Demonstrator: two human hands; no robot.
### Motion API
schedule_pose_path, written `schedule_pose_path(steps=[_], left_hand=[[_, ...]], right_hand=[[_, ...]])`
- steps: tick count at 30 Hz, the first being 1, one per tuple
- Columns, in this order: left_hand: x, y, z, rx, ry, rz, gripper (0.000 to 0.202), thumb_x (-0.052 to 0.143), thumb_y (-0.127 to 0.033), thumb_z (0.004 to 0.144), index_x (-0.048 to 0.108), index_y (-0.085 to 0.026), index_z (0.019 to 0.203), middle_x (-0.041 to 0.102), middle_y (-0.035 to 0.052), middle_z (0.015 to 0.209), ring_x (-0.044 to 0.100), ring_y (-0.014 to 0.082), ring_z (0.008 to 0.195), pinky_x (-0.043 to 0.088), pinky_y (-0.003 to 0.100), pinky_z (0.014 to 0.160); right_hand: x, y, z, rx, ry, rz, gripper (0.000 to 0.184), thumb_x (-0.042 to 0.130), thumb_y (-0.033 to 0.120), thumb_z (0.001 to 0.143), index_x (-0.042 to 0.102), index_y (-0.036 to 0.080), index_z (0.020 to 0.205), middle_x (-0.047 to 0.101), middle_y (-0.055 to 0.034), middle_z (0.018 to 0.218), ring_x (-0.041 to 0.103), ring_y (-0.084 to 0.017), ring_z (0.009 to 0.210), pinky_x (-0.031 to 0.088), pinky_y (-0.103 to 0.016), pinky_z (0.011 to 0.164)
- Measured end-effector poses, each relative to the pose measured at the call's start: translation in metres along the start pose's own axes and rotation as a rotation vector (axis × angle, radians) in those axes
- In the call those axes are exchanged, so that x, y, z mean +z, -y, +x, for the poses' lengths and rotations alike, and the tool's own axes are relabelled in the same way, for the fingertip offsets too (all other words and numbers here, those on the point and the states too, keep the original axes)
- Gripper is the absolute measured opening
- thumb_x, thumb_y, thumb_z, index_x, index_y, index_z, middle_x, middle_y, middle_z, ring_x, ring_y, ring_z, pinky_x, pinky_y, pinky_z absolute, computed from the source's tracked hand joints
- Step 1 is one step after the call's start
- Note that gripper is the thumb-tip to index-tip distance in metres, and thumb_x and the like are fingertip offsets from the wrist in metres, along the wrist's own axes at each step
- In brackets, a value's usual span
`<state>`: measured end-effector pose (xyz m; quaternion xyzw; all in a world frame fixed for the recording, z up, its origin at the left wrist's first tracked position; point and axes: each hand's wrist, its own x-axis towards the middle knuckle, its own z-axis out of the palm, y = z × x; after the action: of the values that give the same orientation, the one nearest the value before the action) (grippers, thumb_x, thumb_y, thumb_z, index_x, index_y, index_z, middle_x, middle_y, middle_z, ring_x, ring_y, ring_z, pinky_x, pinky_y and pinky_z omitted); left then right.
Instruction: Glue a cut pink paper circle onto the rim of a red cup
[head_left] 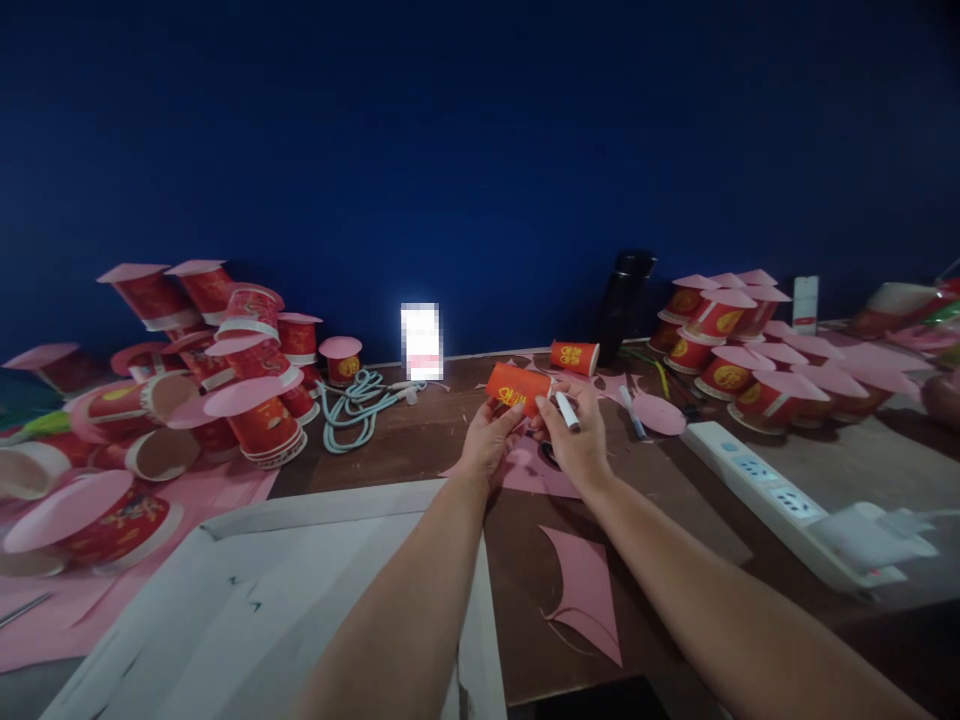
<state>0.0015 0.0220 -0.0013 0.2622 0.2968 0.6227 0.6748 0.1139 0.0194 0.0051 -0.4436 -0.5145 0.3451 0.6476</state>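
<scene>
A red paper cup with gold print lies on its side between both hands, above the brown table. My left hand grips its lower left part with closed fingers. My right hand touches the cup's right end and also pinches a white pen. A second red cup lies on the table just behind. Pink paper scraps lie under the hands.
Piles of red cups with pink paper lids stand at the left and right. A coiled pale cable, a lit phone, a black bottle, a white power strip, a white board and a pink offcut surround me.
</scene>
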Motion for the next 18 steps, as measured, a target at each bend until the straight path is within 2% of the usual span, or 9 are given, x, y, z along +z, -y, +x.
schedule_pose_path(steps=[6,10,13,16,18], left_hand=[[0.000,-0.001,-0.003,0.059,0.014,0.003,0.047,0.081,-0.031,0.063,0.058,-0.024,0.102,0.065,0.0012,0.090,0.059,0.0085,0.061,0.044,0.022,0.056],[0.002,-0.001,-0.003,0.080,-0.007,-0.006,0.041,0.081,-0.033,0.063,0.056,-0.021,0.093,0.064,0.0001,0.081,0.056,0.0075,0.053,0.040,0.020,0.049],[0.002,-0.003,-0.001,0.082,-0.038,-0.027,0.043,0.083,-0.031,0.059,0.057,-0.020,0.091,0.065,0.0005,0.081,0.059,0.0086,0.058,0.044,0.021,0.054],[0.000,-0.004,0.002,0.094,-0.053,-0.048,0.045,0.085,-0.026,0.054,0.059,-0.018,0.090,0.067,0.0029,0.089,0.064,0.0115,0.074,0.049,0.023,0.069],[-0.001,-0.003,0.004,0.117,-0.043,-0.046,0.045,0.085,-0.024,0.054,0.060,-0.017,0.091,0.068,0.0043,0.095,0.065,0.0132,0.083,0.050,0.026,0.078]], right_hand=[[0.009,0.005,-0.009,0.013,0.090,-0.038,0.032,0.066,0.038,0.078,0.044,0.024,0.096,0.060,0.0053,0.059,0.060,-0.016,0.044,0.052,-0.028,0.041],[0.012,0.002,-0.015,-0.060,0.152,-0.101,0.029,0.064,0.040,0.079,0.047,0.023,0.096,0.060,0.0029,0.065,0.058,-0.015,0.046,0.050,-0.030,0.043],[0.012,0.001,-0.016,-0.039,0.139,-0.100,0.030,0.063,0.043,0.080,0.049,0.023,0.098,0.061,0.0020,0.068,0.059,-0.015,0.049,0.050,-0.028,0.045],[0.011,0.002,-0.011,0.111,0.071,0.005,0.032,0.062,0.046,0.080,0.048,0.024,0.098,0.059,0.0046,0.061,0.056,-0.013,0.047,0.046,-0.024,0.041],[0.009,0.002,-0.007,0.191,0.010,0.064,0.033,0.064,0.047,0.077,0.050,0.024,0.096,0.061,0.0043,0.066,0.054,-0.010,0.046,0.042,-0.020,0.037]])
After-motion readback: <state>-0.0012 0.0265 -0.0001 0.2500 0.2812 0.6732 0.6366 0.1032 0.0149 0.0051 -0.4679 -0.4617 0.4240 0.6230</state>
